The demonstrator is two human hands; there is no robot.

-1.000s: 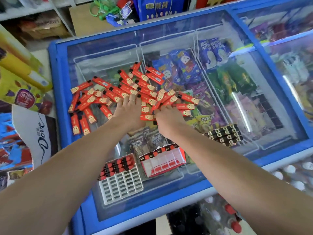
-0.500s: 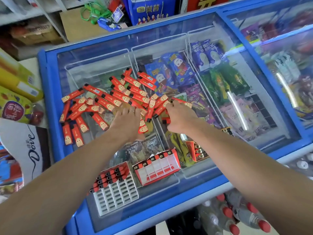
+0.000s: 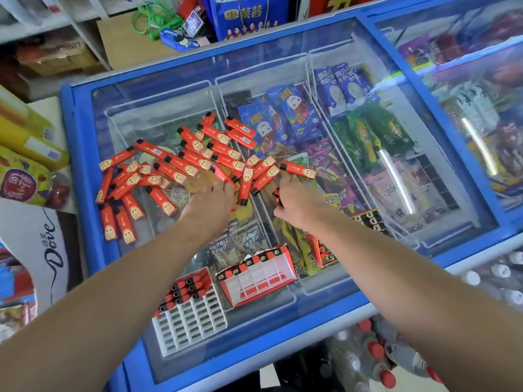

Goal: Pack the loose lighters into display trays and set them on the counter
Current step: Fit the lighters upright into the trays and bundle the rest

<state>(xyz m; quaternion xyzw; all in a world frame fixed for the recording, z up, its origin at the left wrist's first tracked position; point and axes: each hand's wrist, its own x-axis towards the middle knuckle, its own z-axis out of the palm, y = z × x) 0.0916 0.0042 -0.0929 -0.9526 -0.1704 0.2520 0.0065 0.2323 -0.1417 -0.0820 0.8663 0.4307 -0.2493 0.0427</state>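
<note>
Head view looks down on a blue-framed chest freezer with a sliding glass lid (image 3: 283, 332), which serves as the counter. A loose heap of flat red lighters with black caps and gold labels (image 3: 181, 162) lies spread over the far left part of the glass.

The left hand (image 3: 210, 203), palm down with a ring on one finger, rests at the near edge of the heap; its fingers reach forward among the lighters, and whether they lie apart or pinch anything cannot be told, since the fingertips are blurred and partly hidden. The right hand (image 3: 297, 200) is just beside it, at the heap's right end, with its fingers curled round one red lighter with a black cap (image 3: 276, 196), whose end shows under the palm.

Nearer the person, a white plastic grid tray (image 3: 195, 326) sits on the glass, with a few red lighters standing upright in its far left cells. Just to its right lies a red and white cardboard display box (image 3: 257, 278) with a row of black-and-gold tops along its far rim. A filled red tray of lighters (image 3: 322, 251) is partly hidden under the right forearm, and a dark block of black-and-gold lighter tops (image 3: 369, 220) shows beyond it.

Wrapped ice creams (image 3: 285, 114) fill the wire baskets under the glass.
</note>
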